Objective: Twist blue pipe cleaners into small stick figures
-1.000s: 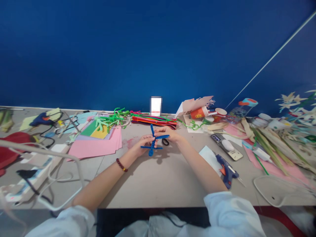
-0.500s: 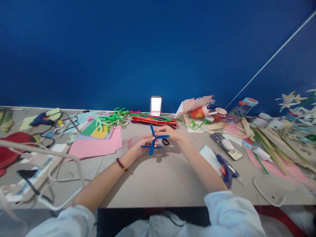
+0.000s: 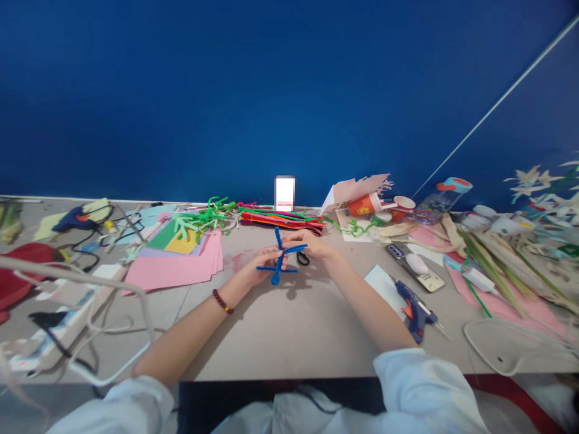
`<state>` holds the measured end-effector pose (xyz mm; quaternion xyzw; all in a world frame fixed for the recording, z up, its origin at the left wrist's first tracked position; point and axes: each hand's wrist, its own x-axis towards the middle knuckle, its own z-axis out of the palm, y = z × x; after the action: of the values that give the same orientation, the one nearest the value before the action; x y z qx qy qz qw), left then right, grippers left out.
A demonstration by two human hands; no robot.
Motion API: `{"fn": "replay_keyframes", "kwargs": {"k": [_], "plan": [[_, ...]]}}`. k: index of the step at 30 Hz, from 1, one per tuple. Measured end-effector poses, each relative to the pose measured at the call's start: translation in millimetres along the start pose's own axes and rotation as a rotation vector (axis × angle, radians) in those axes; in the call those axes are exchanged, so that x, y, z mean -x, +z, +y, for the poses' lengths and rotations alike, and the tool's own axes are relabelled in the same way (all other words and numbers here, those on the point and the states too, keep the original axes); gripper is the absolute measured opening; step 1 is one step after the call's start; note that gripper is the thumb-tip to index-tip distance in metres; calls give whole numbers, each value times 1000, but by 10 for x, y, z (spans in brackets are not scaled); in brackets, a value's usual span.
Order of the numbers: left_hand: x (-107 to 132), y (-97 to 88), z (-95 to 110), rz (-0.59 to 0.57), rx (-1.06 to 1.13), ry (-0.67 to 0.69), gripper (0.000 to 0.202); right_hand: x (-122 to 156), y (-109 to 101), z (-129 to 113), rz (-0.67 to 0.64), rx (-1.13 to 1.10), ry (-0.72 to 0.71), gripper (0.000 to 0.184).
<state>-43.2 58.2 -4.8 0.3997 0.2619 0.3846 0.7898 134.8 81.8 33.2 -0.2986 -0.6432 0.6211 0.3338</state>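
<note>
A small blue pipe-cleaner figure (image 3: 276,276) is held up above the middle of the table, with a round coiled end toward me and several thin limbs sticking out. My left hand (image 3: 263,260) pinches its middle from the left side. From the right, my right hand (image 3: 309,244) has its fingers closed on the figure's far part, near the limb that points right. Some fingertips are hidden behind the blue stems. Just behind the figure, a black loop (image 3: 303,258), perhaps a scissors handle, lies under my right hand.
A bundle of coloured pipe cleaners (image 3: 280,222) lies at the back, beside green pipe-cleaner pieces (image 3: 194,222). Pink paper (image 3: 172,268) and a power strip (image 3: 67,319) are left. At right are a hot glue gun (image 3: 417,310), a phone (image 3: 432,280) and paper cups (image 3: 364,206).
The limb pointing right has tilted slightly and its end sits a little further left. Both hands keep their hold, almost in the same place.
</note>
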Motion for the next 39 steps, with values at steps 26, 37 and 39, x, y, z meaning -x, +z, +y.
{"fn": "replay_keyframes", "kwargs": {"k": [26,37,39], "plan": [[44,-44,-24,-144,151,-23,14,-106,192,340,92,-174,-112,29],[18,-19,7,-44,97,-12,16,-77,124,168,86,-80,-65,30],[5,-5,21,-6,47,-7,16,-31,77,88,29,-81,-19,31]]}}
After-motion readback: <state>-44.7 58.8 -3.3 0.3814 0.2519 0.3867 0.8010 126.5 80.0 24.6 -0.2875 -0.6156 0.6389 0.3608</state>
